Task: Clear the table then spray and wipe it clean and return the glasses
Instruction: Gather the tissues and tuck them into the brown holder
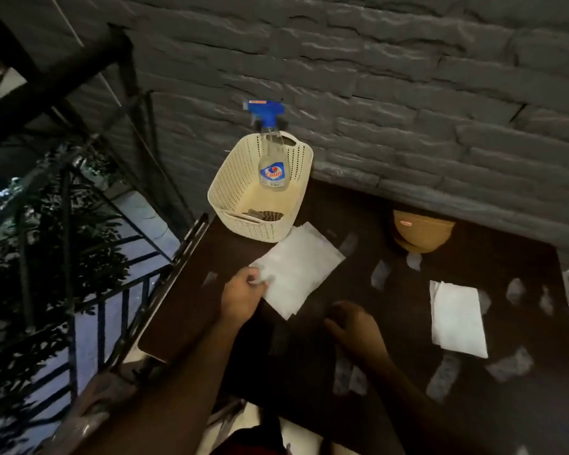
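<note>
Left hand (pixel 242 295): grip pinched on near corner of white tissue (pixel 298 270), evidently lifting it off worktop (pixel 191 290). Spray bottle (pixel 271 149) propped in basket (pixel 243 195), ready for spraying. Right hand (pixel 352 326): fingers loosely curled, holding nothing. Glasses not seen.
</note>
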